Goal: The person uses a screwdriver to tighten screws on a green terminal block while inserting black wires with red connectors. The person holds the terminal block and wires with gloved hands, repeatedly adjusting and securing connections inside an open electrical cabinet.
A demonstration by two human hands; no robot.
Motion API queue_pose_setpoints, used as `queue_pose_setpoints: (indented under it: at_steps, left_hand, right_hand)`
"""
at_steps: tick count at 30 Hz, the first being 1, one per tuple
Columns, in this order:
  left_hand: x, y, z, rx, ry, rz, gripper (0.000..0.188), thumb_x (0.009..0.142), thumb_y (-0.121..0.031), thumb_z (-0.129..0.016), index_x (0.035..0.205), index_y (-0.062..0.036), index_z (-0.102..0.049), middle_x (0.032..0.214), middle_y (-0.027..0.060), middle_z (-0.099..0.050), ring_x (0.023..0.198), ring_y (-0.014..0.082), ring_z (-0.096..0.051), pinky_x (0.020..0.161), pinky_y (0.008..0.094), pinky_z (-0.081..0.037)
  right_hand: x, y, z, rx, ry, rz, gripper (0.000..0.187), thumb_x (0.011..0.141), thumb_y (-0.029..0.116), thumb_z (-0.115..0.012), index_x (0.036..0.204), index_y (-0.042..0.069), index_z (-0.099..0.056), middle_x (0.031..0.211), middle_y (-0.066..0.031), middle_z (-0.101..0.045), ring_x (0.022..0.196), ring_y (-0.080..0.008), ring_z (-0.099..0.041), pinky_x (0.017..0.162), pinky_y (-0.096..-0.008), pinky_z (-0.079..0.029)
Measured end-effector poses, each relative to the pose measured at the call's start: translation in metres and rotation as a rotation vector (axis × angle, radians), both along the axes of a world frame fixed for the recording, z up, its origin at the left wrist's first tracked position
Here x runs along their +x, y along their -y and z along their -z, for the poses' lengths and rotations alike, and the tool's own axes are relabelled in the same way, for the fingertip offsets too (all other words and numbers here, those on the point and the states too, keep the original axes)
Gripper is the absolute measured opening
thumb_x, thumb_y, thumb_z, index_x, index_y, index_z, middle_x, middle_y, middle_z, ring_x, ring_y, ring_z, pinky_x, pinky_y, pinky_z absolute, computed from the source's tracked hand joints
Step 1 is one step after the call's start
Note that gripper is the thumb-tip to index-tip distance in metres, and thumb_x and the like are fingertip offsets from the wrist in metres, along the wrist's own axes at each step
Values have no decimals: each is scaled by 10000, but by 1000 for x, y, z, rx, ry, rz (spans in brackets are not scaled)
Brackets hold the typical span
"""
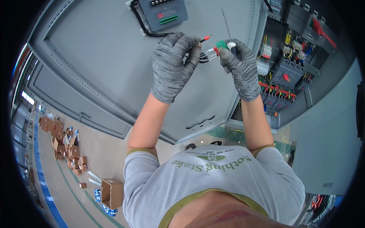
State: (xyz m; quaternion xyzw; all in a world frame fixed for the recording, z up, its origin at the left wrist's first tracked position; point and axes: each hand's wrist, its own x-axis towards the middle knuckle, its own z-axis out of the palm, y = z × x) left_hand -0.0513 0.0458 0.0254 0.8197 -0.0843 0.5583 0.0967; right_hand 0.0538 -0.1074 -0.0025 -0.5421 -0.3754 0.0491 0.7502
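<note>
Both hands wear grey knitted gloves and are raised in front of an opened grey cabinet door (114, 57). My left hand (173, 66) pinches a black wire whose tip carries a red ferrule (206, 38). In my right hand (244, 68) are a green terminal plug (221, 45) and a screwdriver (226, 26), its thin shaft pointing up. Several black wires with white sleeves (210, 54) run between the hands to the red-edged side of the plug. The loose ferrule stands apart from the plug, left of it. Gloved fingers hide most of the screwdriver's handle.
A grey module (163, 15) with a green terminal strip is mounted on the door above my left hand, a black cable harness (141, 24) beside it. Breakers and wiring fill the cabinet (285, 68) on the right. Cardboard boxes (111, 193) lie on the floor at left.
</note>
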Motion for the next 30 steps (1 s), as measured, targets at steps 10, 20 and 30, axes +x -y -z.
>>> queue_pose_setpoints:
  at_steps: [10, 20, 30]
  left_hand:
    - [-16, 0, 7, -117, -55, 58, 122, 798, -174, -718, 871, -84, -680, 781, 72, -623, 753, 264, -598, 681, 369, -483]
    - [-15, -1, 23, -39, -146, -24, 164, 810, -168, -727, 944, -82, -689, 793, 67, -643, 691, 220, -627, 619, 313, -511]
    - [-14, -7, 3, 74, -156, 65, 135, 797, -189, -705, 872, -87, -657, 826, 65, -606, 723, 263, -614, 623, 351, -503]
  right_hand:
    - [-5, 3, 5, 24, -22, 6, 220, 871, 246, -711, 977, 62, -653, 692, 9, -590, 577, -32, -508, 486, -190, -392]
    - [-16, 6, 9, 127, 427, 198, 302, 804, 60, -749, 1084, 29, -640, 987, -69, -648, 853, -142, -635, 766, -262, -518]
    - [-20, 5, -10, 4, 363, 144, 149, 842, 110, -722, 950, 33, -655, 844, -38, -658, 752, -109, -619, 705, -248, -528]
